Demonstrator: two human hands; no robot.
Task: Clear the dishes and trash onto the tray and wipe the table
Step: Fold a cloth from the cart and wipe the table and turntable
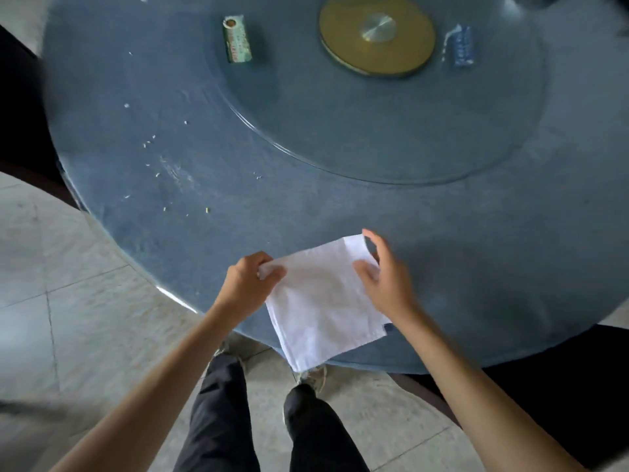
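Note:
A folded white cloth point(320, 301) lies at the near edge of the round blue table point(442, 253), one corner hanging over the rim. My left hand point(248, 287) pinches the cloth's left corner. My right hand point(384, 277) rests on the cloth's right side, thumb on the fabric and fingers spread above its far corner. Scattered rice grains and crumbs point(153, 144) dot the table's left part. A green and red packet point(236, 39) and a blue packet point(461, 46) lie on the glass turntable point(408, 144).
A round gold hub point(376, 32) sits at the turntable's centre. Dark chair shapes stand at the left edge point(20, 124) and lower right point(561, 386). Pale floor tiles point(85, 318) and my dark-trousered legs are below the table rim.

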